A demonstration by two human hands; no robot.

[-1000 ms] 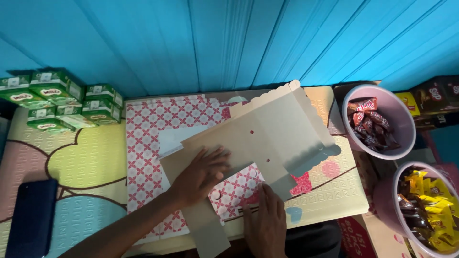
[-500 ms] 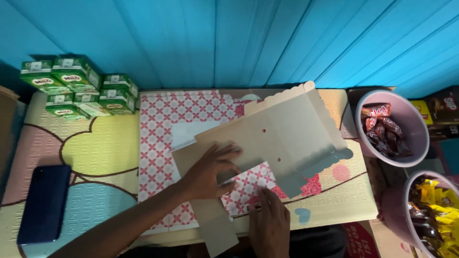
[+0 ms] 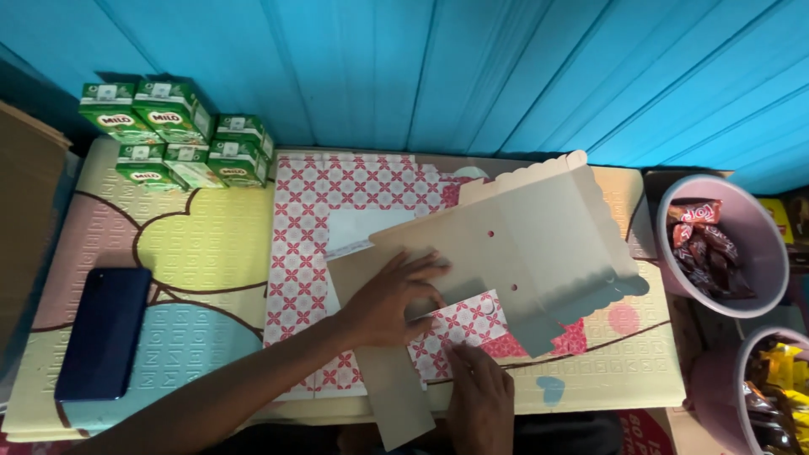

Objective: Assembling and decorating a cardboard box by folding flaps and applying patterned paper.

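My left hand [image 3: 389,299] flat on box blank [image 3: 514,253], right hand [image 3: 480,392] pinching its edge; sides up, rest still unfolded

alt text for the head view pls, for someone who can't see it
Two hands work a flat tan cardboard box blank over red patterned sheets: the left hand presses the card, the right hand touches its lower edge. Green drink cartons, a dark phone and bowls of wrapped sweets surround them.
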